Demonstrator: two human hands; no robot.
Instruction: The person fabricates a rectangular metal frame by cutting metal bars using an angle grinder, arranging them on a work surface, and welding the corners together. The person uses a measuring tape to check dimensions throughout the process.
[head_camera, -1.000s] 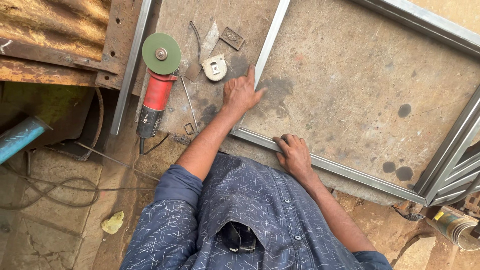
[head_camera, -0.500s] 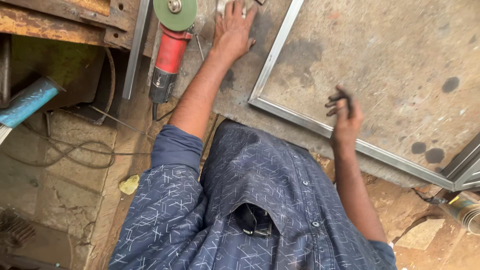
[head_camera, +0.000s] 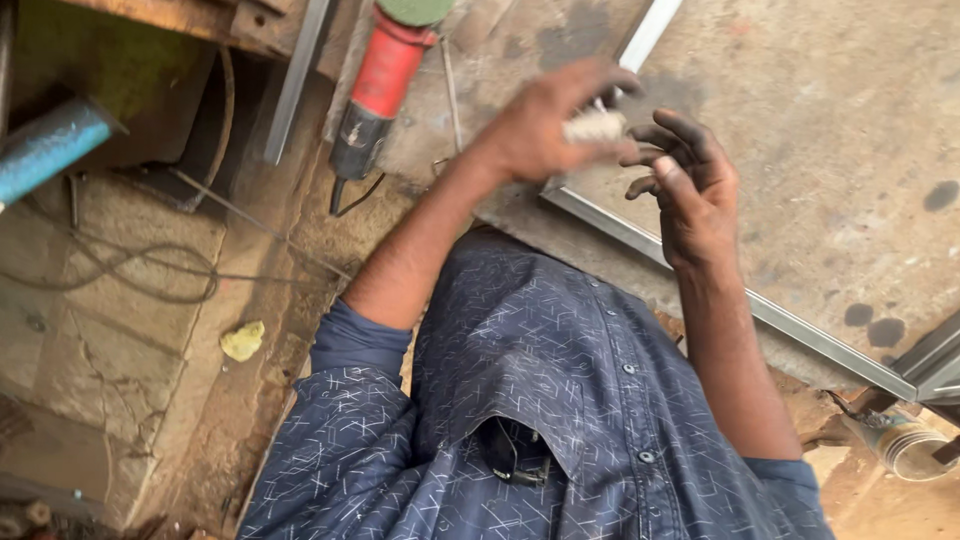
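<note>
The small whitish object (head_camera: 594, 125) pinched in the left hand (head_camera: 545, 125) is smeared by motion, so its kind cannot be told, and part of it is covered by the fingers. The left hand itself is blurred. The green disc end of the red angle grinder (head_camera: 385, 75) is cut off by the top edge. The blue pipe (head_camera: 50, 145) is cropped at the left edge. A stretch of the metal frame (head_camera: 800, 325) is hidden behind the right hand (head_camera: 695, 195) and forearm, and its upper bar is cut by the top edge. The cylindrical object (head_camera: 910, 445) at lower right is partly out of view and cannot be identified.
</note>
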